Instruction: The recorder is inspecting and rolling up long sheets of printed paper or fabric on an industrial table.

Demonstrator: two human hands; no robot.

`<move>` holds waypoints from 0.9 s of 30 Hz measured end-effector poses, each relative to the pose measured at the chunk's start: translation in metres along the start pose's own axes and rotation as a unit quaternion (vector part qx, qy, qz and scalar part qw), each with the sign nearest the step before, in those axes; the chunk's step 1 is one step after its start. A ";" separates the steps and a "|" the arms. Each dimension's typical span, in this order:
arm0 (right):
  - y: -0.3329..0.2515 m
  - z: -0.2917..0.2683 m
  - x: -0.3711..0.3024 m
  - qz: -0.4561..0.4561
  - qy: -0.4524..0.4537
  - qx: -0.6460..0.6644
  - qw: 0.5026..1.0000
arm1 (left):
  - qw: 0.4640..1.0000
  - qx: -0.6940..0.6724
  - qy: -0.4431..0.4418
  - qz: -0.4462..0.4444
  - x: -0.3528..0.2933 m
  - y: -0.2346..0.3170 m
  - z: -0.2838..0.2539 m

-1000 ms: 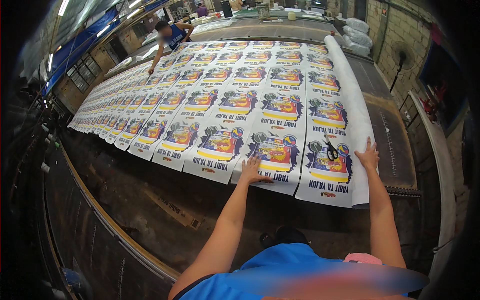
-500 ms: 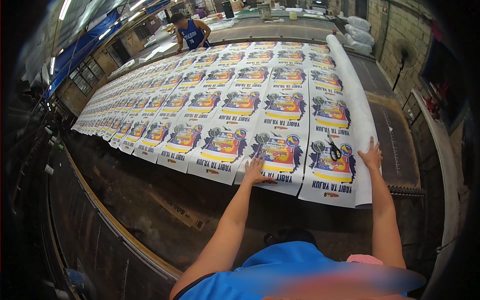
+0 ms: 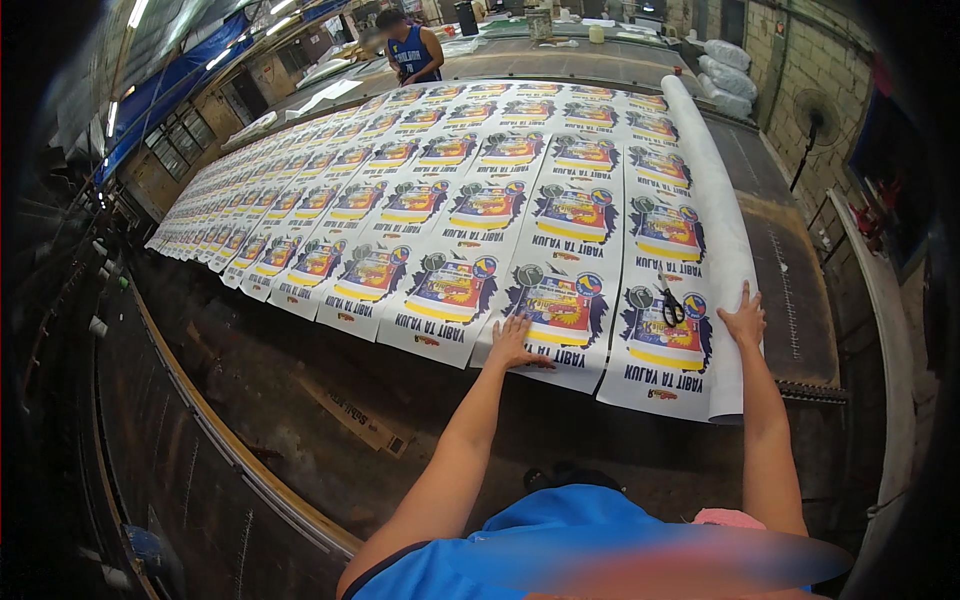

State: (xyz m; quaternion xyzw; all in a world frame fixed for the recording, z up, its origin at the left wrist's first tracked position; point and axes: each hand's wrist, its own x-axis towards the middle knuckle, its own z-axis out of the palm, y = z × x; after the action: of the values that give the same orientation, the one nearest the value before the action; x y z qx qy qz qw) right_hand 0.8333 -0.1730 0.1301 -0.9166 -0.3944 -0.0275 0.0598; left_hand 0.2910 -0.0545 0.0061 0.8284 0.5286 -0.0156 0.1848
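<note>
Long white printed sheets (image 3: 510, 285) with repeated colourful graphics lie side by side across a long table. My left hand (image 3: 513, 344) rests flat on the near end of one sheet, fingers spread over its print. At the right edge runs a white roll (image 3: 722, 225), stretching from the near edge to the far one. My right hand (image 3: 744, 320) lies on the near part of this roll with its fingers apart. Between my hands, closer to the right one, black-handled scissors (image 3: 673, 308) sit on the rightmost printed sheet.
Across the table stands a person (image 3: 416, 55) in a blue sleeveless jersey. White sacks (image 3: 727, 75) are stacked at the far right, near a standing fan (image 3: 815, 120). Another long table (image 3: 215, 455) runs along the left, with flattened cardboard (image 3: 350, 415) on the floor beside it.
The person across the table has straightened up from leaning over it and draws both hands in. My hands stay in place on the sheet and the roll.
</note>
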 end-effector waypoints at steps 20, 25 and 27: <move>0.004 0.007 0.004 -0.005 -0.011 -0.008 1.000 | 1.000 -0.013 0.014 0.000 0.000 -0.001 0.003; 0.003 0.005 0.003 0.000 -0.011 -0.001 1.000 | 1.000 -0.016 0.015 0.000 0.000 0.000 0.002; 0.002 0.004 0.001 -0.005 -0.004 -0.006 1.000 | 1.000 -0.007 0.008 -0.006 0.000 0.000 0.000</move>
State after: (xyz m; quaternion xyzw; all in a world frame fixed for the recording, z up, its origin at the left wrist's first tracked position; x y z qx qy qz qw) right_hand 0.8358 -0.1732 0.1261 -0.9149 -0.3992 -0.0265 0.0529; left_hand 0.2913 -0.0550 0.0058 0.8239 0.5353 -0.0061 0.1860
